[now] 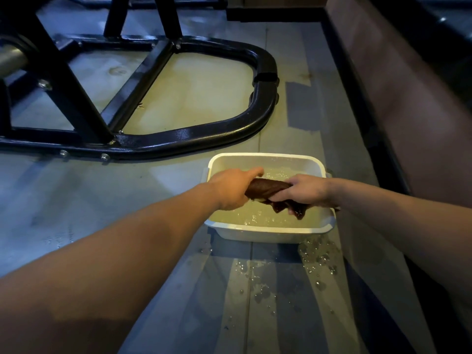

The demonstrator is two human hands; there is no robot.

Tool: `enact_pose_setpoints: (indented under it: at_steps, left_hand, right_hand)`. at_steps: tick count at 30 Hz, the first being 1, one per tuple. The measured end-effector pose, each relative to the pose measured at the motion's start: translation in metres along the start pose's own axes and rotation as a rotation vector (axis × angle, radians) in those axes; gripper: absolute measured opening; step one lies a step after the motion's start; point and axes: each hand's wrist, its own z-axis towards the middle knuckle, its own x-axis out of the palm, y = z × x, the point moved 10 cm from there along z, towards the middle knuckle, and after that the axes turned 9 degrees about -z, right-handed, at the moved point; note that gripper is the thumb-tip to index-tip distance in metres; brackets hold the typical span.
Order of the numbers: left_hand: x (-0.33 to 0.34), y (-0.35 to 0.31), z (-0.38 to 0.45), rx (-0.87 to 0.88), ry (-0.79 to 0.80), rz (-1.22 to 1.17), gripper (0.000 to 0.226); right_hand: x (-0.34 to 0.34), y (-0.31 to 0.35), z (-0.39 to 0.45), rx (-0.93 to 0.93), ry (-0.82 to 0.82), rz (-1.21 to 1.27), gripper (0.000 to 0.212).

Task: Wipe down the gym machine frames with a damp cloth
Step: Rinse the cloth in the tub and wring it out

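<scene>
Dark brown cloth [268, 189]: rolled into a thick rope, held over the white plastic basin [265, 232], above the water, not submerged. Long axis runs roughly left to right across the basin, tilted slightly, the right end lower; a loose wet tail hangs from that end toward the water near the basin's right front corner.

Left hand [231, 189]: fingers curled round the left end of the roll, knuckles up. Right hand [305, 190]: fingers wrapped over the right end, gripping it. The two grips face each other along the roll. Judgement: this is a wringing hold, placed over the basin so the run-off falls back in; the water surface looks disturbed and bubbly, consistent with that.

Basin sits on the grey plank floor [127, 200]. Water droplets [316, 256] lie on the floor just in front of it.

Black tubular machine frame [194, 135] lies beyond the basin, near but apart. Judgement: wiping not yet begun on this section; the cloth is being brought to damp first.
</scene>
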Motion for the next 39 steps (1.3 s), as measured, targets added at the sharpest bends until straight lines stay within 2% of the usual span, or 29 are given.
enact_pose_setpoints:
  at_steps: [1, 3, 5, 8, 11, 13, 16, 19, 21, 24, 27, 29, 32, 35, 37, 39]
  left_hand:
    - [-0.012, -0.011, -0.003, 0.110, -0.097, 0.120, 0.051]
    - [-0.029, -0.027, -0.006, 0.239, -0.206, 0.202, 0.040]
    - [-0.037, -0.026, -0.005, 0.184, -0.201, 0.112, 0.032]
    - [-0.031, -0.013, -0.003, -0.076, -0.099, -0.202, 0.024]
    - [-0.006, 0.004, -0.012, -0.411, 0.048, -0.810, 0.023]
    - [0.003, 0.001, -0.021, -0.564, 0.146, -1.077, 0.028]
    - [0.006, -0.016, -0.031, -0.635, 0.246, -1.417, 0.027]
    - [0.005, -0.033, -0.036, -0.589, 0.400, -1.508, 0.036]
    - [0.004, -0.043, -0.038, -0.540, 0.485, -1.487, 0.038]
    - [0.001, -0.045, -0.033, -0.467, 0.450, -1.253, 0.040]
    - [-0.005, -0.037, -0.018, -0.356, 0.298, -0.705, 0.043]
    - [-0.018, -0.043, -0.006, -0.192, 0.116, -0.284, 0.037]
    - [-0.029, -0.062, -0.009, 0.031, -0.048, 0.080, 0.042]
    - [-0.029, -0.073, -0.016, 0.211, -0.089, 0.210, 0.042]
    - [-0.037, -0.072, -0.018, 0.204, -0.121, 0.159, 0.031]
    - [-0.048, -0.057, -0.014, 0.028, -0.152, -0.116, 0.017]
  right_hand:
    - [0.002, 0.000, -0.003, 0.020, 0.032, 0.072, 0.029]
    - [0.005, 0.001, -0.008, 0.054, 0.067, 0.175, 0.034]
    - [0.000, 0.001, -0.009, 0.068, 0.017, 0.222, 0.036]
    - [-0.016, 0.005, -0.011, 0.039, -0.205, 0.234, 0.045]
    - [-0.030, 0.023, -0.020, -0.079, -0.504, -0.097, 0.072]
    - [-0.025, 0.038, -0.029, -0.221, -0.599, -0.332, 0.087]
    - [-0.011, 0.043, -0.043, -0.316, -0.583, -0.639, 0.101]
    - [-0.021, 0.054, -0.058, -0.351, -0.724, -0.734, 0.097]
    - [-0.030, 0.062, -0.063, -0.419, -0.793, -0.683, 0.074]
    - [-0.037, 0.065, -0.057, -0.439, -0.670, -0.696, 0.037]
    - [-0.035, 0.057, -0.047, -0.340, -0.554, -0.754, 0.029]
    - [-0.028, 0.047, -0.036, -0.270, -0.464, -0.677, 0.021]
    - [-0.017, 0.030, -0.022, -0.146, -0.282, -0.496, 0.015]
    - [-0.010, 0.025, -0.021, -0.091, -0.178, -0.442, 0.017]
    - [-0.016, 0.029, -0.022, -0.112, -0.277, -0.494, 0.028]
    - [-0.029, 0.034, -0.031, -0.115, -0.470, -0.591, 0.044]
